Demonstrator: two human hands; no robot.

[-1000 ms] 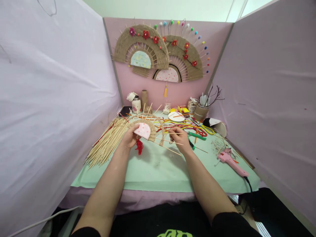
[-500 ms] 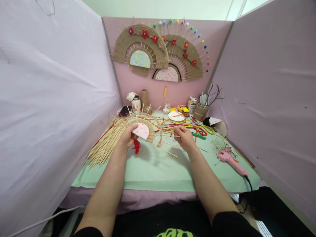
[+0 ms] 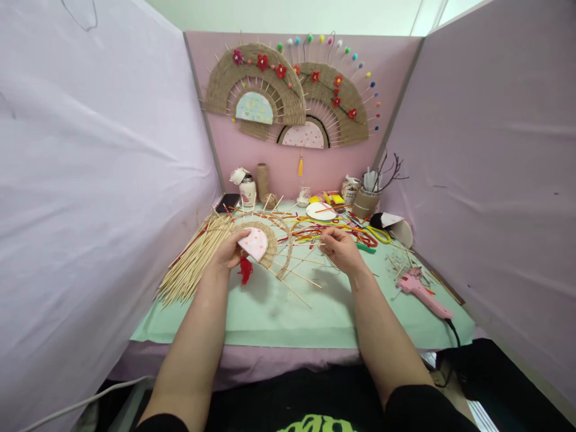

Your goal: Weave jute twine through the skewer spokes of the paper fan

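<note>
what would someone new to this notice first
Probably the two big fans with red flowers, overlapping on the pink board at the back. Next, the small fan in the left hand, its bare sticks poking outward. The pink glue gun lying on the table's right side also stands out.

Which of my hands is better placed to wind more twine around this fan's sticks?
Probably your right hand: it's pinched just beyond the outer twine, near the bare stick ends. Your left hand is busy holding the fan by its pink-dotted centre.
</note>
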